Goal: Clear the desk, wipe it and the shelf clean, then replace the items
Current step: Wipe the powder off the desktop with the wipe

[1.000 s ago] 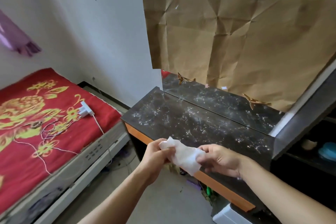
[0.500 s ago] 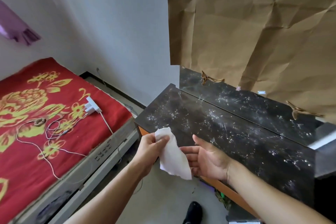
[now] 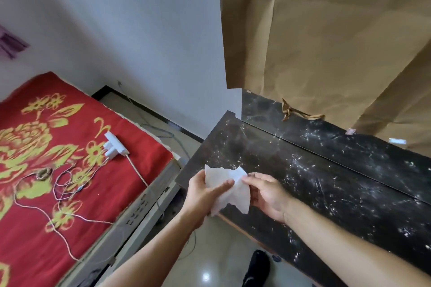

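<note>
A white wipe (image 3: 229,187) is held between both hands over the left front corner of the desk. My left hand (image 3: 202,196) grips its left side, thumb laid across the front. My right hand (image 3: 268,196) pinches the right edge with thumb and fingers behind it. The dark marble-patterned desk (image 3: 326,193) runs to the right, its top bare and speckled with white dust. A mirror (image 3: 303,123) stands along its back edge, mostly covered by brown paper (image 3: 326,42).
A bed with a red and gold flowered cover (image 3: 58,158) stands at the left, with a white power strip (image 3: 114,145) and tangled cables (image 3: 65,182) on it. Between bed and desk is tiled floor (image 3: 205,258), with a black shoe (image 3: 256,268) below.
The view has moved closer to the desk's left corner. My right hand, open beside the wipe half a second ago, has taken hold of its right edge, and the wipe is spread between both hands.
</note>
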### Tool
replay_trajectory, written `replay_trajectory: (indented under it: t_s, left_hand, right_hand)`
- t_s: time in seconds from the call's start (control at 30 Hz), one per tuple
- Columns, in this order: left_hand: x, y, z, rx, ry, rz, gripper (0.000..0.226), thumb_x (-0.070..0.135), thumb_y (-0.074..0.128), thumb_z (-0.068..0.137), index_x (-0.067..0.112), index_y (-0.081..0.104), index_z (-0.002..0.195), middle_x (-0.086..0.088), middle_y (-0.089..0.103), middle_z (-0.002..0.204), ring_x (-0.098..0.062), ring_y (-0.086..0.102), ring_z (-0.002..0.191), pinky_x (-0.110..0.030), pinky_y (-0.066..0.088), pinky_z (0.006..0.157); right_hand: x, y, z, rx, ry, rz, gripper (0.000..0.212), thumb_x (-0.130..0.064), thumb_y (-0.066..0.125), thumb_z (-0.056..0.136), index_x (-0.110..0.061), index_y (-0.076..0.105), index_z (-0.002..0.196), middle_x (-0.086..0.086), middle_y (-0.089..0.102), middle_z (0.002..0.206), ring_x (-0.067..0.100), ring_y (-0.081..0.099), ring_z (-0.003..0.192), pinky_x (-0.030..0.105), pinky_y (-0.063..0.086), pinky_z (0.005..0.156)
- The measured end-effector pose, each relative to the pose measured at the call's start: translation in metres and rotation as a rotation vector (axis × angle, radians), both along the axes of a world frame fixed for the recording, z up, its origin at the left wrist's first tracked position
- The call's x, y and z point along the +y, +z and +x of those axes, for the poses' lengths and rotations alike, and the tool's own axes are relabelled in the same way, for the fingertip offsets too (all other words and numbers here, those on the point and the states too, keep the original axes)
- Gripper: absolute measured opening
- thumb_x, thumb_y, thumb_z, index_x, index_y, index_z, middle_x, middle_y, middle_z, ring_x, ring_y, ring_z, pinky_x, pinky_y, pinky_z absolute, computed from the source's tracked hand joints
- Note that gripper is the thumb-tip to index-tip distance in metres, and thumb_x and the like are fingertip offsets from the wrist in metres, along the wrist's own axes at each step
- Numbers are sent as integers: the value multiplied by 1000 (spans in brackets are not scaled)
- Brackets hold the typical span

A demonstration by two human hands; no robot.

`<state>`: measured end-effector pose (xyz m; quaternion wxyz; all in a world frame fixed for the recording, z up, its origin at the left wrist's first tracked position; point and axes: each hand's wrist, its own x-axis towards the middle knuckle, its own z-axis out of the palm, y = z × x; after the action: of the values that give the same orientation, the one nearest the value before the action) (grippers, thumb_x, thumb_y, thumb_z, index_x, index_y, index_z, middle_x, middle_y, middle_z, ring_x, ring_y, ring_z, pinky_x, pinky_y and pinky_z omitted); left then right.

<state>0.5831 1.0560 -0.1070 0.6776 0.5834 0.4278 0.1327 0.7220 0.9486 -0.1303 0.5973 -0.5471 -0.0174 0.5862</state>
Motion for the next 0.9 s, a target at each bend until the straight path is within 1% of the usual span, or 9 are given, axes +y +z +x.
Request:
replay_trajectory:
  t_s: [0.13,0.27,0.4,0.47,0.57,0.63,0.73,0.83,0.9]
  left_hand:
    - [26,-14,13,156,-116,-58,10,7,72,80,0,70,88,-12,73,79,-22,71,68,-28,50,55]
    - [65,-32,31,196,-62,-173,11,6,66,84,-4,70,83,-24,71,86,-32,63,72,-41,49,69]
    - [87,-39,56,148,-42,-284,29,-12,45,82,0,72,78,-28,67,85,-30,60,72,-36,47,67]
    - [94,-34,68,137,-101,-304,28,-4,43,86,2,70,88,-25,65,85,-26,59,69,-33,47,64]
    - [111,-28,78,78,-258,-363,11,19,61,91,8,62,91,-14,68,87,-25,66,75,-38,55,69]
    - [128,-34,85,79,-408,-322,13,11,71,84,10,59,89,-9,68,84,-23,68,74,-35,56,65]
    - [151,-52,92,234,-534,-153,13,-3,61,83,7,55,87,-8,63,81,-18,63,66,-28,52,54]
    - [168,-71,96,354,-574,-45,17,-1,49,85,4,51,69,-10,53,64,-18,54,52,-28,46,50]
    - [177,-82,97,433,-581,34,24,6,49,83,7,48,59,-8,46,60,-22,46,56,-31,38,55]
  right_hand:
    - [16,-3,16,-37,-32,-48,8,-1,66,82,-4,59,85,12,67,77,22,63,65,32,52,61]
    - [31,-7,33,38,-123,-104,11,3,64,82,-5,59,87,8,67,70,16,60,56,25,48,49]
    - [46,-12,38,163,-89,-127,19,4,65,77,-2,64,94,9,59,68,16,52,56,27,45,51]
    - [55,-16,35,178,-159,-160,19,5,68,76,-6,59,89,6,55,62,14,48,53,26,45,50]
    - [69,-18,33,97,-279,-226,24,-9,77,67,-13,56,78,2,57,62,13,47,53,24,43,47]
    - [76,-19,33,68,-346,-236,27,-18,79,62,-17,53,71,3,57,66,14,49,55,24,42,48]
    - [78,-18,33,95,-446,-225,26,-21,78,65,-18,52,68,6,59,71,18,53,60,29,45,58]
    - [70,-18,32,63,-499,-234,23,-19,77,68,-15,55,71,9,63,80,24,58,74,34,49,71]
    - [60,-21,31,-70,-557,-289,25,-11,76,73,-17,53,66,7,60,79,21,58,76,33,50,73]
